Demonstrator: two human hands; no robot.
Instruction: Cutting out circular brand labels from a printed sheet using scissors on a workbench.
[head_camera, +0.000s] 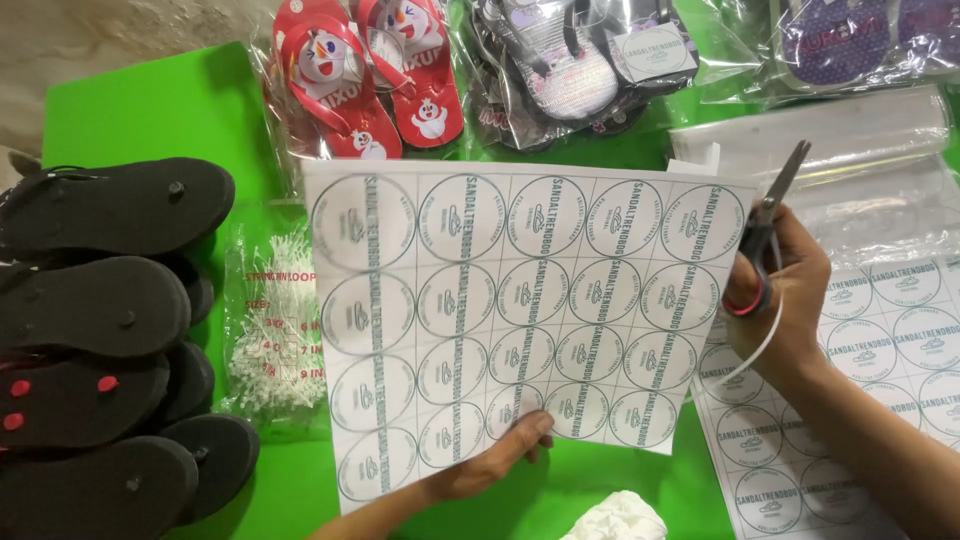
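Your left hand (500, 455) pinches the bottom edge of a white sheet of round labels (520, 300), thumb on the printed side and fingers closed behind it, so the paper stands up off the green worktop (150, 110) and faces you. Holding it low and near the middle keeps the sheet taut enough to cut.

Your right hand (785, 295) is closed through the handles of a pair of scissors (765, 235), blades pointing up and parted a little, right at the sheet's right edge. A thin paper strip (755, 350) curls down under that hand.

More label sheets (880, 340) lie flat under your right forearm, close by. A clear roll of plastic bags (850, 140) sits behind them. To your left a stack of black flip-flops (100, 330) lies soles up, with a bag of white string loops (270, 320) between the stack and the sheet. Bagged pairs rest along the far edge: red flip-flops (370, 80) with cartoon faces, and darker pairs (570, 60) beside them. A crumpled white cloth (620, 515) lies near the front.
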